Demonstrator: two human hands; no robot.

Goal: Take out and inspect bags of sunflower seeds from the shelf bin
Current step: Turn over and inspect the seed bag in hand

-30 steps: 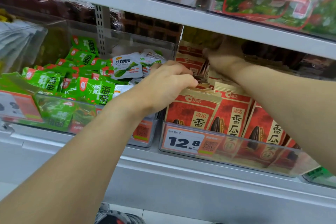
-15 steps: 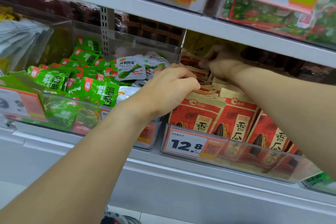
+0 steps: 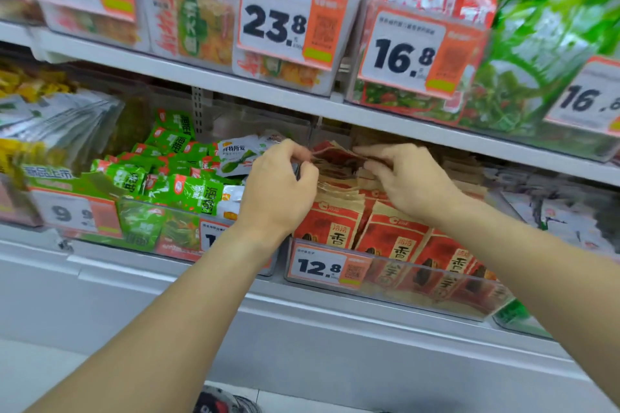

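Red and tan bags of sunflower seeds [image 3: 392, 245] stand in rows in a clear shelf bin [image 3: 436, 298] with a 12.8 price tag. My left hand [image 3: 278, 188] is at the bin's left side, fingers curled and pinching the left edge of one red bag [image 3: 335, 154] raised at the back. My right hand [image 3: 406, 178] pinches the same bag's right edge just under the upper shelf. The lower part of that bag is hidden behind the other bags and my hands.
A neighbouring clear bin [image 3: 161, 228] on the left holds green snack packets. The white upper shelf [image 3: 235, 84] hangs low over the bins, carrying bins with 23.8 and 16.8 price tags. More packets lie at the far right [image 3: 567, 214]. A shoe [image 3: 224, 402] shows on the floor.
My right hand has drawn back from deep under the shelf toward the front. Both hands now pinch a red bag lifted from the back row. The camera has tilted upward.
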